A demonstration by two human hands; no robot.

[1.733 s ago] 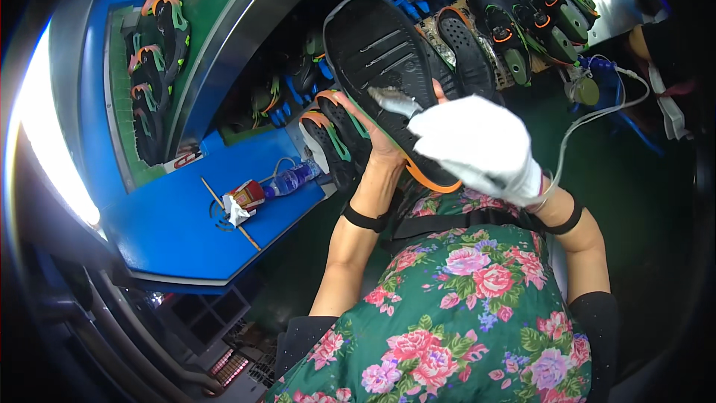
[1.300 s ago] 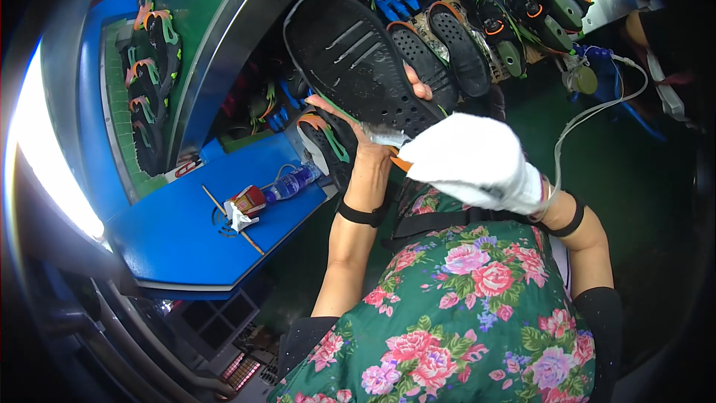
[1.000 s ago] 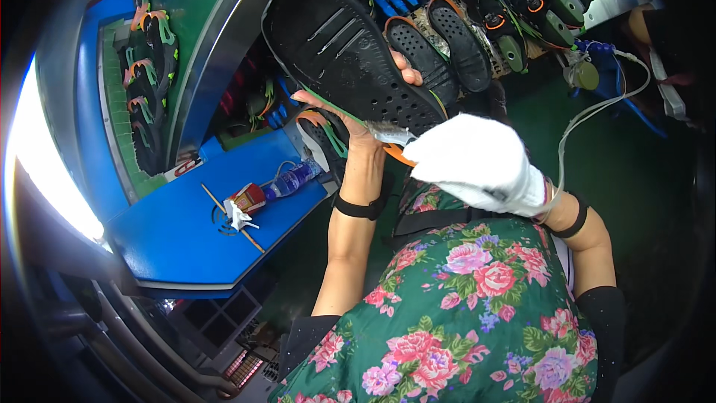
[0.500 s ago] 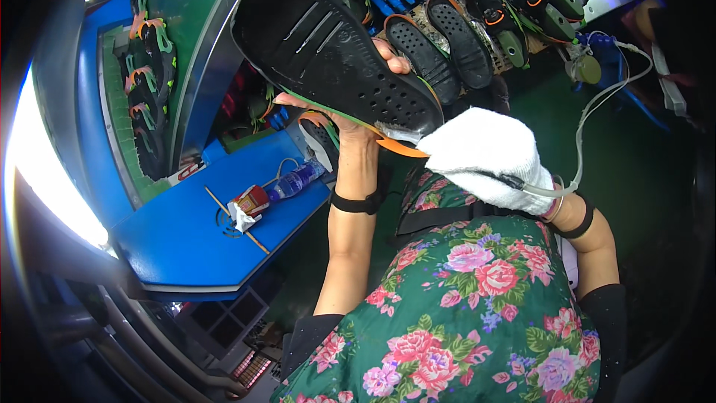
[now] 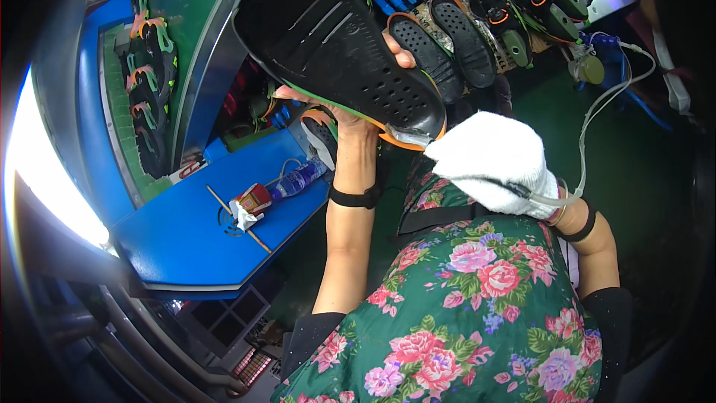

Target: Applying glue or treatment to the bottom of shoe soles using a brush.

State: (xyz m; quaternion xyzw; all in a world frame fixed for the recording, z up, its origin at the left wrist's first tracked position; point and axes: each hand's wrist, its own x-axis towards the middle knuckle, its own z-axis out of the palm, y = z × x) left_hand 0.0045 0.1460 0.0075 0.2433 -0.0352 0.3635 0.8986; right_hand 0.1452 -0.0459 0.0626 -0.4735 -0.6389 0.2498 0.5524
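A black shoe sole (image 5: 328, 52) with grooves, a patch of round holes and a green-orange edge is tilted up in front of me. My left hand (image 5: 356, 110) is closed round it, palm underneath, with fingertips showing over the far edge. A white knit glove or cloth covers my right hand (image 5: 492, 164), closed to a point at the near end of the sole. A pale hose (image 5: 585, 149) runs to this hand along the wrist. The glossy near rim of the sole lies against that point; whatever the right fingers grip is hidden.
On the blue table (image 5: 186, 246) at left are a plastic bottle (image 5: 298, 177), a red box (image 5: 252, 198) and a thin stick (image 5: 257, 240). Black soles (image 5: 425, 48) and shoes (image 5: 496, 11) crowd the far side. More shoe parts (image 5: 149, 78) lie in a green-lined channel.
The sole has risen slightly and tilted a little more toward me in my left hand. My right hand has shifted slightly right, staying at its near end.
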